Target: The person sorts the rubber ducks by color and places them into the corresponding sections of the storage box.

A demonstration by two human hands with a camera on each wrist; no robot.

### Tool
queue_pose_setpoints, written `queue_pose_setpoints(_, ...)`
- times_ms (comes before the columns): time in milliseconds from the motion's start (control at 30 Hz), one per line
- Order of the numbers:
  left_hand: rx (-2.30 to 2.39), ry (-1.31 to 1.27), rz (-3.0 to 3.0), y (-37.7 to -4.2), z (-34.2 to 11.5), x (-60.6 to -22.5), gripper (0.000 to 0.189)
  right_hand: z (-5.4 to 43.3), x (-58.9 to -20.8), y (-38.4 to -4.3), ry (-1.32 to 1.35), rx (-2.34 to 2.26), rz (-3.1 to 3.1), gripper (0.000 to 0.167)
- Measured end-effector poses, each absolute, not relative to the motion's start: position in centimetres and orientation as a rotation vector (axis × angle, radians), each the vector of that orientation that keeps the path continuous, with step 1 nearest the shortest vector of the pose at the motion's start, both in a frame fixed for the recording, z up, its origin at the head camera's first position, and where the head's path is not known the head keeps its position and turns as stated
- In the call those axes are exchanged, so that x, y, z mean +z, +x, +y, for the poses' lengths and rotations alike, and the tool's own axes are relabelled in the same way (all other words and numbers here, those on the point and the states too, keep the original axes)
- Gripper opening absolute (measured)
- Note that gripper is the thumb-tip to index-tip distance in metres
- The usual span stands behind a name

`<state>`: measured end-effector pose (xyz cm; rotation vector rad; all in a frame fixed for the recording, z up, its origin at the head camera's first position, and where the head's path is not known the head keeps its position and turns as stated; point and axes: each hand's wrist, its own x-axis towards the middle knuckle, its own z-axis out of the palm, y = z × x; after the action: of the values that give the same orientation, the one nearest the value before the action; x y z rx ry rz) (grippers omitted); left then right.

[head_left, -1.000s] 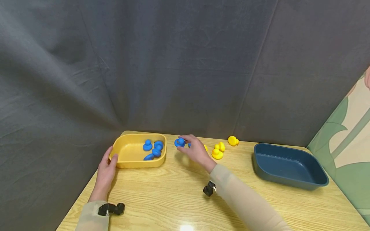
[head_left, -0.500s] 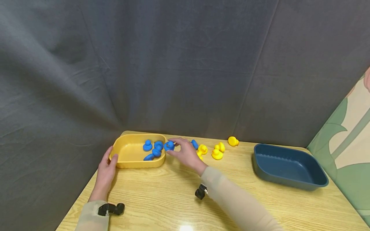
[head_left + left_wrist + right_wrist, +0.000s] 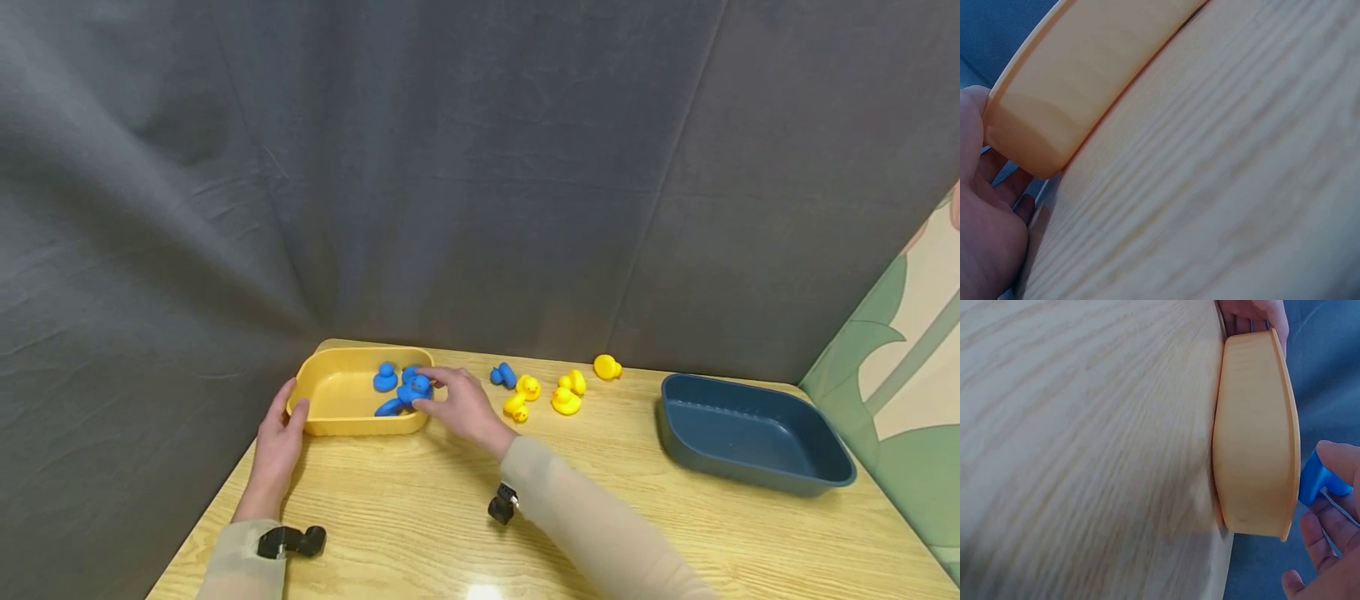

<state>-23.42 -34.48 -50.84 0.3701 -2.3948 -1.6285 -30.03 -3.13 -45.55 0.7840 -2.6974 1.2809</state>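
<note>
My right hand [image 3: 467,406] pinches a blue rubber duck [image 3: 417,389] between thumb and fingers over the right end of the yellow tub [image 3: 352,427]. In the right wrist view the held duck [image 3: 1317,477] shows just above the tub's rim. Several other blue ducks lie inside, one of them [image 3: 385,378] apart from the cluster at the right. My left hand [image 3: 278,437] grips the tub's left end, thumb at the rim; the left wrist view shows its fingers [image 3: 1010,185] behind the tub's outer wall.
On the wooden table [image 3: 420,517], another blue duck [image 3: 503,375] lies beside several yellow ducks [image 3: 566,401]. One yellow duck [image 3: 607,367] sits further back. A dark blue tub [image 3: 750,475] stands at the right. A grey curtain [image 3: 480,183] hangs behind the table.
My right hand has moved left with the blue duck, from above the table to over the yellow tub. The ducks behind it have come into view. My left hand stays at the tub.
</note>
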Motion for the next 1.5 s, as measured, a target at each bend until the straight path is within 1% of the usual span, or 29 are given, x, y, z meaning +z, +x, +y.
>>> queue_pose_setpoints(267,-1.63,0.377,-2.393,-23.5,-34.4,-50.8,0.072,-3.6,-46.0,-29.8,0.769,1.262,-2.702,0.056)
queue_pose_setpoints(700,-1.615,0.369,-2.399,-23.4,-34.6,-50.9,0.073,-2.5,-45.6,-30.0,0.747,1.261,-2.632,0.054)
queue_pose_setpoints(1100,-1.615,0.361,-2.402,-23.4,-34.6,-50.8,0.071,0.4,-45.4,-31.4,0.641,1.088,-2.624,0.056)
queue_pose_setpoints(1500,-1.617,0.36,-2.4,-23.4,-34.6,-51.0,0.072,3.9,-45.8,-32.7,0.553,1.087,-2.618,0.056)
